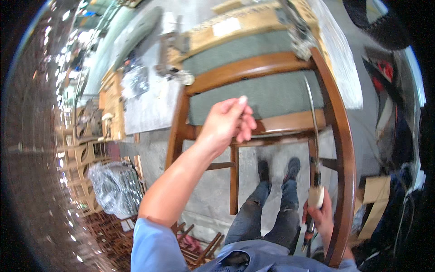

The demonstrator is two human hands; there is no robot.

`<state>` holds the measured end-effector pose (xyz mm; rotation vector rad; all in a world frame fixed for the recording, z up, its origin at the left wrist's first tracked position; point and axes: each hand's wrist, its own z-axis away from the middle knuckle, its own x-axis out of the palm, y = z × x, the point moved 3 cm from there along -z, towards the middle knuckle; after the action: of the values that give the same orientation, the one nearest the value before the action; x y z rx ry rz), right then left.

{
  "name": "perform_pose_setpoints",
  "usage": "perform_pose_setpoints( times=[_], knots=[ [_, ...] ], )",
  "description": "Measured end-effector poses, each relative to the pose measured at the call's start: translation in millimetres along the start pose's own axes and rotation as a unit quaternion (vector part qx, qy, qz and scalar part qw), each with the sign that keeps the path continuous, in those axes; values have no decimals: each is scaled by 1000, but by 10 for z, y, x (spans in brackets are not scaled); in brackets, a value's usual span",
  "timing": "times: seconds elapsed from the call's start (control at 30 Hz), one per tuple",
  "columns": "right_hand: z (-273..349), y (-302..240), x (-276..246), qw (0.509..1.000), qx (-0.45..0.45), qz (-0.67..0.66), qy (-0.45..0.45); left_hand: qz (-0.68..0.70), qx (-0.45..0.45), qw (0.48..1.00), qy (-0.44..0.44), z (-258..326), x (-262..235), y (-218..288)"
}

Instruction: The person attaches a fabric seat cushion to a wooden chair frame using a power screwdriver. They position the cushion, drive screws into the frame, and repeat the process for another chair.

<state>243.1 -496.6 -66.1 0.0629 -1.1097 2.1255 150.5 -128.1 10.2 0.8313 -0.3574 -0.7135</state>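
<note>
A brown wooden chair [258,67] with a grey-green padded seat [272,93] stands in front of me. Above the near part of the seat hovers my left hand [229,120], its fingers loosely curled and somewhat apart; nothing shows in them. Low at the right, beside the chair's curved right side piece [342,149], my right hand [321,213] is closed around the pale handle of a long tool [316,136]. Its thin metal rod rises over the seat's right part and bends slightly near the tip. Part of my right hand is hidden behind the handle and the chair frame.
Behind the chair is a worktable [152,109] with a wooden block [235,27] and a plastic bag [136,79]. At left stand stacked wooden chair frames [86,156] and a plastic-wrapped bundle [115,188]. Cardboard [376,204] lies at right. My feet [292,167] are under the chair.
</note>
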Motion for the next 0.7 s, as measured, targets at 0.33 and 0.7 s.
perform_pose_setpoints(
  times=[0.33,0.7],
  knots=[
    [479,478,911,998,-36,-15,-42,88,126,988,-17,-381,-241,-130],
    [143,634,1081,995,-67,-17,-76,82,187,977,66,-474,-350,-54]
  ],
)
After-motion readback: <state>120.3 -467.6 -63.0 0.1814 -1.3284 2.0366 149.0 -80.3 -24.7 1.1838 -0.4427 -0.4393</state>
